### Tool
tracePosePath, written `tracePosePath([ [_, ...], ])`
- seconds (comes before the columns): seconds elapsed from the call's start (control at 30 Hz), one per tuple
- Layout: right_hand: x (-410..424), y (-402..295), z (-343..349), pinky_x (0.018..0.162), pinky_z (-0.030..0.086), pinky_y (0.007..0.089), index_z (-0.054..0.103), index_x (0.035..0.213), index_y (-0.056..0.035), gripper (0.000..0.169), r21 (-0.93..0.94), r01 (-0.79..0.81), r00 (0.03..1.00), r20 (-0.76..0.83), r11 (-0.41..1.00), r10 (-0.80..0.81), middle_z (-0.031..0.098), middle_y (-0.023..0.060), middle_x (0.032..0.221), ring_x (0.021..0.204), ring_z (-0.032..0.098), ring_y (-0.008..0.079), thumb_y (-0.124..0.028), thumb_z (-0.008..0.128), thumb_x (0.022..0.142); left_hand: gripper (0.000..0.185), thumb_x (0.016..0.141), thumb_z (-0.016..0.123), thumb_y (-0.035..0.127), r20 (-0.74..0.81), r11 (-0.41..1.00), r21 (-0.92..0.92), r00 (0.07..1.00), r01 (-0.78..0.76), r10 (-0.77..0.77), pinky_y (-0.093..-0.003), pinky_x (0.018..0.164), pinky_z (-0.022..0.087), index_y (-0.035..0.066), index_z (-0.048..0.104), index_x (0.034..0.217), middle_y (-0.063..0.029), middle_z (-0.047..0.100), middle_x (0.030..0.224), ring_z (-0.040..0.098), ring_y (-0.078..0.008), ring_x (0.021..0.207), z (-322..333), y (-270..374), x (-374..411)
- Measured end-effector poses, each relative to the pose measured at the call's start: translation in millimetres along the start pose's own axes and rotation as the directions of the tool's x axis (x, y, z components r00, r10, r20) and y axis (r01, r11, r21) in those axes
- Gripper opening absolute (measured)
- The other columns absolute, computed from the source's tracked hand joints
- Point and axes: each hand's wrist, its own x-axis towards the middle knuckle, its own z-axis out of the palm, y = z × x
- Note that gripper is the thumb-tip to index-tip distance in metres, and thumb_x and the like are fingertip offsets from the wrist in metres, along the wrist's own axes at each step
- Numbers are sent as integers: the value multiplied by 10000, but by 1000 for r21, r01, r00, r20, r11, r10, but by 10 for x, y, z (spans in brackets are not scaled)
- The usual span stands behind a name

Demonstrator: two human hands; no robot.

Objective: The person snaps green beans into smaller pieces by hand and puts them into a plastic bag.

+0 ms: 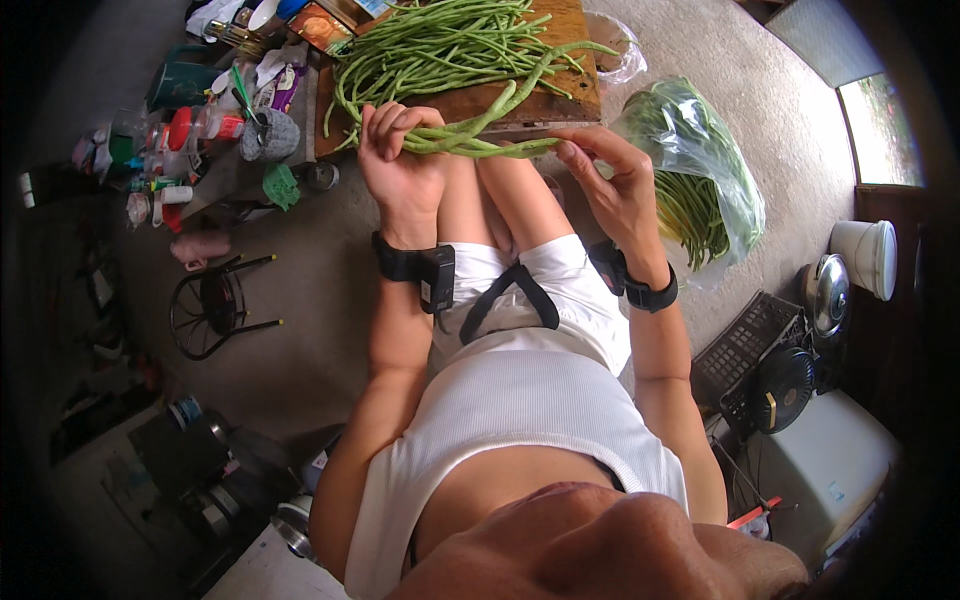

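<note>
Several long green yard-long beans (480, 135) are bunched in my left hand (405, 161), whose fingers curl around them. At the right end of this bunch, my right hand (607, 165) pinches a bean between thumb and fingers. Some of the held beans loop up over the front edge of a wooden table (517, 105). On that table lies a large heap of loose green beans (442, 52). Right of the table, a clear plastic bag (720, 142) on the floor holds more long beans (697, 217).
Bottles, a stone mortar (271, 136) and a green grater-like item (281, 186) crowd the left. A black stool (221, 304) stands lower left. At right are a white bucket (862, 259), a black crate (750, 337) and a fan (786, 386). An open plastic bag (619, 49) hangs beyond the table's corner.
</note>
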Motion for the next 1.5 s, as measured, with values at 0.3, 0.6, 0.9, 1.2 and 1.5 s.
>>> tracePosePath([
  [0.3, -37, 48, 23, 697, 482, 248, 641, 980, 62, 259, 149, -171, 983, 99, 974, 157, 666, 69, 826, 775, 603, 108, -185, 608, 912, 420, 983, 359, 170, -107, 996, 19, 991, -84, 86, -284, 758, 412, 125, 313, 568, 35, 287, 501, 326, -87, 460, 106, -32, -55],
  [0.6, -47, 77, 3, 758, 457, 231, 644, 959, 40, 213, 458, -272, 958, 213, 846, 192, 650, 48, 828, 799, 577, 98, -164, 599, 915, 434, 990, 354, 201, -142, 994, 38, 984, -106, 110, -298, 763, 410, 140, 320, 561, 44, 291, 503, 324, -88, 450, 100, -22, -34],
  [0.9, -67, 111, -7, 784, 442, 249, 623, 958, 9, 178, 645, -416, 907, 348, 641, 237, 635, 49, 868, 814, 570, 111, -145, 539, 934, 433, 994, 346, 218, -126, 994, 56, 987, -93, 99, -300, 769, 402, 151, 329, 567, 55, 299, 508, 328, -87, 450, 89, -44, -3],
  [1.2, -72, 168, 20, 798, 438, 239, 616, 975, 17, 193, 683, -501, 862, 445, 531, 242, 638, 68, 896, 833, 573, 114, -145, 522, 932, 421, 999, 339, 221, -114, 993, 80, 989, -88, 97, -302, 772, 402, 146, 336, 584, 54, 311, 521, 326, -86, 454, 128, -68, -27],
  [1.5, 4, 63, -35, 830, 463, 247, 596, 1075, 81, 261, 363, -318, 893, 424, 876, 149, 647, 64, 959, 892, 577, 96, -65, 466, 901, 373, 995, 384, 238, -118, 981, 177, 988, -79, 101, -287, 767, 399, 145, 353, 635, 57, 310, 538, 320, -74, 463, 147, -113, -45],
])
